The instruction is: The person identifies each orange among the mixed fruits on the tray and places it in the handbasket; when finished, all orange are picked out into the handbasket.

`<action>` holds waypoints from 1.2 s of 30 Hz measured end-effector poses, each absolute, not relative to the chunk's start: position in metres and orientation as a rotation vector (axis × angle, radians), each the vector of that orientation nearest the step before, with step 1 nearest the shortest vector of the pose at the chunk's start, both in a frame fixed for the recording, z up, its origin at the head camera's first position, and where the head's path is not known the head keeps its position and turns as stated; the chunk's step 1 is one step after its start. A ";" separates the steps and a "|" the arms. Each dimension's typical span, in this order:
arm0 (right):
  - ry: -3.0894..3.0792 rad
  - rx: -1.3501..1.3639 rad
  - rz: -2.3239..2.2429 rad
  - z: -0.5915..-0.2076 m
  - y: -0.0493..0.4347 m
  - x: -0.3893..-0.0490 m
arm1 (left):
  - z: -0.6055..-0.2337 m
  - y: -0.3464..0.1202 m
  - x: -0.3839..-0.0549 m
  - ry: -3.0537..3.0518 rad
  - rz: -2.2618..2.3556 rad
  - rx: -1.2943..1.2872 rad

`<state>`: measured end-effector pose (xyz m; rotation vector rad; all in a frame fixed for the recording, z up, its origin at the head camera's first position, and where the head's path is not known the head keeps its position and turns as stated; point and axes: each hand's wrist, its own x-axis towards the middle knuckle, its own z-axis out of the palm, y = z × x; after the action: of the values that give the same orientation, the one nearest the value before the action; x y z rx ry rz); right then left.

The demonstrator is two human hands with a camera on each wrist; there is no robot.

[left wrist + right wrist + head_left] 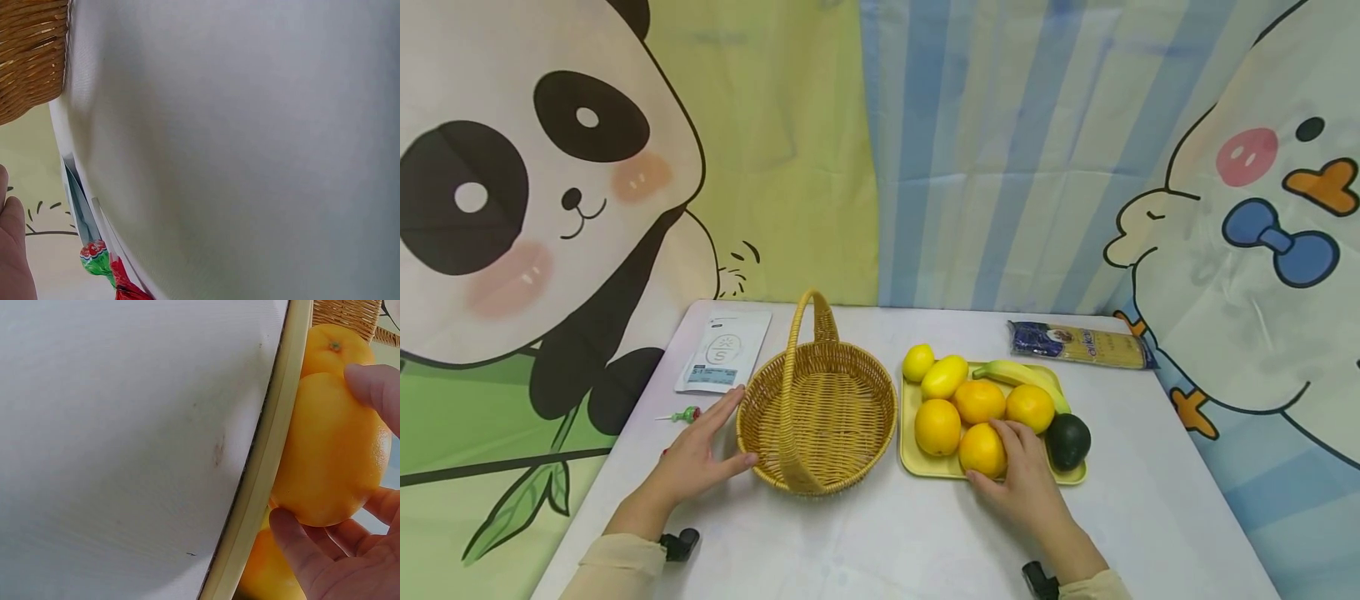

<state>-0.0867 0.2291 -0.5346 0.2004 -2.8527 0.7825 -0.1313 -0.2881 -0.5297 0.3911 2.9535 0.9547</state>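
Observation:
My right hand (1026, 479) is around the nearest orange (982, 451), thumb on one side and fingers on the other. In the right wrist view, fingers and thumb grip this orange (334, 450). It sits at the front of a yellow tray (925, 465) with several other oranges, two lemons (944, 377), a banana (1015, 374) and a dark green avocado (1067, 442). My left hand (698, 458) lies beside the wicker basket (820, 417), fingers extended towards its left rim; whether they touch it I cannot tell. Inside, the handled basket holds nothing.
A white pouch (724, 350) lies at the back left. Wrapped lollipops (688, 414) lie near the left hand, one green and one red (128, 285) in the left wrist view. A blue and gold packet (1081, 344) lies at the back right, behind the tray.

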 end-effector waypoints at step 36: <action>-3.006 0.135 0.774 -0.500 0.237 -0.077 | -0.531 -0.288 -0.132 2.949 0.956 0.382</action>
<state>-0.0773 0.2369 -0.5002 0.1354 -3.0064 0.7744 -0.1316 -0.2884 -0.5305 0.3824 2.9492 0.9560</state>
